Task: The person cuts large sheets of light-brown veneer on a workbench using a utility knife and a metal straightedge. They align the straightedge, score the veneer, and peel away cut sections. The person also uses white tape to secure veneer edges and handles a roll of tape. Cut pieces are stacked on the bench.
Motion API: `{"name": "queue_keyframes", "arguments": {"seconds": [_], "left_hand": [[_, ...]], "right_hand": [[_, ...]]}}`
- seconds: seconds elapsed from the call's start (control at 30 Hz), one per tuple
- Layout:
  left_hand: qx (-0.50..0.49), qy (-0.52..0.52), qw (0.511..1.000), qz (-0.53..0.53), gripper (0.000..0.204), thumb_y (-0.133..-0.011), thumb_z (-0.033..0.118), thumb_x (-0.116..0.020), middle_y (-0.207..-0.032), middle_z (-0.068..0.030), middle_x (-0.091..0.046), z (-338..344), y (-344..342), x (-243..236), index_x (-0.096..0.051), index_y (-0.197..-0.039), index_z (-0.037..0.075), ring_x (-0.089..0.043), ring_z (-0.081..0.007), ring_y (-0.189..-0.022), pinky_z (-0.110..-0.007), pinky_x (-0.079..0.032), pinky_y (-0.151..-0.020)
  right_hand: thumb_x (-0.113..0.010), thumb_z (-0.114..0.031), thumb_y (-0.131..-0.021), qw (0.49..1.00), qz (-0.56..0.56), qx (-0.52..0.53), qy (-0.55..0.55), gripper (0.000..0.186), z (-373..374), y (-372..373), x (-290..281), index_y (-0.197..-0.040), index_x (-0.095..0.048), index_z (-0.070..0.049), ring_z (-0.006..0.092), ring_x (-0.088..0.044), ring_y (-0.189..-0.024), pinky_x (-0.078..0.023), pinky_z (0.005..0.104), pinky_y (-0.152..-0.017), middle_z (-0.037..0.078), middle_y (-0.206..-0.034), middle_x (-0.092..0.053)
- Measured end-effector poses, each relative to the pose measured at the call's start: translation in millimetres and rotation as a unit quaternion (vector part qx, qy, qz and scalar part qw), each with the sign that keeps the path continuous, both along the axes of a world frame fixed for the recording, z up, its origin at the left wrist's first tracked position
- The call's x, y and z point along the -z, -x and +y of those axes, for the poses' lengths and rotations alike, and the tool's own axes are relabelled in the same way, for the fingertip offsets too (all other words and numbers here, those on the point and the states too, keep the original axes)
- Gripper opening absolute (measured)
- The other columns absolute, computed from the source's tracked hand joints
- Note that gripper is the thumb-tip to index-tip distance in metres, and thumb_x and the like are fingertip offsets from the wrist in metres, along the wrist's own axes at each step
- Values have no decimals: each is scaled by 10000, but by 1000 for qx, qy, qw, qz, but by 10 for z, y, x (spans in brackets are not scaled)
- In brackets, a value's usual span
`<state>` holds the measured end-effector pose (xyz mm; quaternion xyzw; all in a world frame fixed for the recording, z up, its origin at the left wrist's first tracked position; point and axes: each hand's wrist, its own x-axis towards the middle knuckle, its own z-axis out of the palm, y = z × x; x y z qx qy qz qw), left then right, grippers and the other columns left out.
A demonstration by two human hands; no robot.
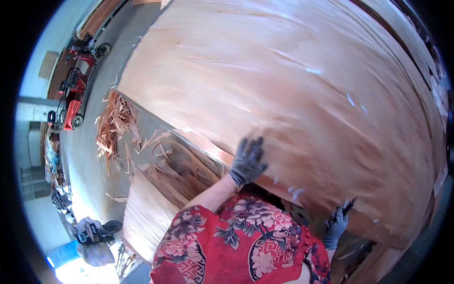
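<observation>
A large, thin, wavy sheet of wood veneer (265, 61) lies spread out in front of me, with creases and a few short pale strips on it. My left hand (248, 161), in a dark grey glove, rests on the sheet near its front edge with the fingers spread. Low on the right, my gloved right hand (336, 226) is closed round a small black hand tool (349, 205). That tool points up over the sheet's near edge, and its exact kind is too small to make out. White bits of tape (296, 193) lie between the two hands.
Torn veneer strips (116, 125) are heaped on the floor to the left. A second stack of veneer (144, 208) stands by my left arm. Farther left are a red three-wheeled vehicle (73, 111) and a parked scooter (92, 232). More sheets edge the right side.
</observation>
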<state>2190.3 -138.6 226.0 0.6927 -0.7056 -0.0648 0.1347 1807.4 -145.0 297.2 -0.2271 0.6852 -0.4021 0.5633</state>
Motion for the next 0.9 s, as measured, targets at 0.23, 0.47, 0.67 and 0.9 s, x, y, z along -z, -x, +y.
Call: {"name": "queue_keyframes", "arguments": {"seconds": [0.23,0.47,0.67,0.9], "left_hand": [[-376,132,915,-64,761,-838,442,-488,-1432,-191,-245,42,-1350,-65,-257,-1350,-71,-171,-450,-1302,-488,-103,-1094],[-429,23,901,-61,743,-836,401,-481,-1442,-169,-240,-9,-1628,87,-215,-1381,-27,-157,-355,-1349,-477,-81,-1101],[-335,-65,936,-89,568,-880,302,-465,-1388,-186,-317,-18,-1413,28,-329,-1327,-21,-275,-378,-1293,-448,-201,-1083],[-29,105,992,-69,716,-830,292,-570,-1441,-290,-134,-347,814,300,-254,-1367,-61,-114,-375,-1364,-423,-142,-1099]], "right_hand": [[-539,-200,-898,998,40,-25,30,99,-38,-103,-6,-907,-533,-102,40,-304,-353,-236,206,-313,-59,-529,-390],[-555,-203,-886,1000,-15,11,22,104,15,-423,-252,-865,-515,-109,61,-356,-368,-277,225,-321,-27,-560,-433],[-607,-240,-864,985,-119,84,95,183,565,264,-184,-770,-510,-116,82,-451,-421,-345,221,-364,-12,-578,-504],[-593,-283,-875,956,-77,241,151,196,1571,1322,153,-807,-585,-100,61,-466,-460,-356,206,-393,-17,-621,-538]]}}
